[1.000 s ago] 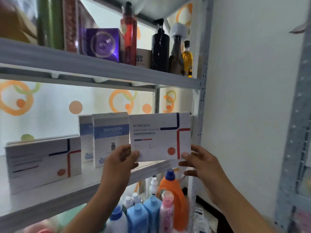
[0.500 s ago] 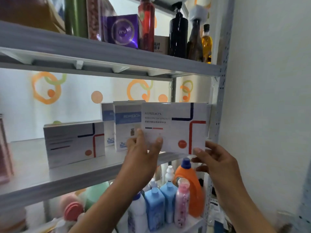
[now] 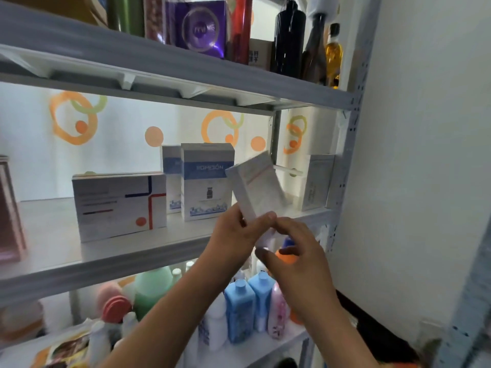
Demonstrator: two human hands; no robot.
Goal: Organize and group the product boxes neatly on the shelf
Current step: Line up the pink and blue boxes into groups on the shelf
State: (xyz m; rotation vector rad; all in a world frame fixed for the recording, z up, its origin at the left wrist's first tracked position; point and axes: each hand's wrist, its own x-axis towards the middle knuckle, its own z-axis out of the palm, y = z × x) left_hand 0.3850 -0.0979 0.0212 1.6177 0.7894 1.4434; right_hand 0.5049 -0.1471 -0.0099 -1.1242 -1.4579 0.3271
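My left hand (image 3: pixel 233 235) grips the lower end of a flat white box (image 3: pixel 259 187), which is tilted and turned edge-on above the front of the middle shelf (image 3: pixel 111 257). My right hand (image 3: pixel 297 258) is just below and right of it, fingers loosely bent near the box's bottom corner; whether it touches the box is unclear. On the shelf stands a matching white box with blue and red lines (image 3: pixel 119 205). Two blue-banded white boxes (image 3: pixel 207 181) stand behind the held box. A pale grey box (image 3: pixel 317 181) stands at the shelf's right end.
The upper shelf (image 3: pixel 186 65) carries a purple box, bottles and a small carton. Below, the lower shelf holds blue, pink, green and orange bottles (image 3: pixel 240 309). A white wall (image 3: pixel 425 155) and a perforated upright (image 3: pixel 348 155) close off the right side. A dark reddish box (image 3: pixel 9 213) stands far left.
The held box has turned from facing me flat to tilted and edge-on. My right hand left its right edge and moved in under it. The view shifted right and down.
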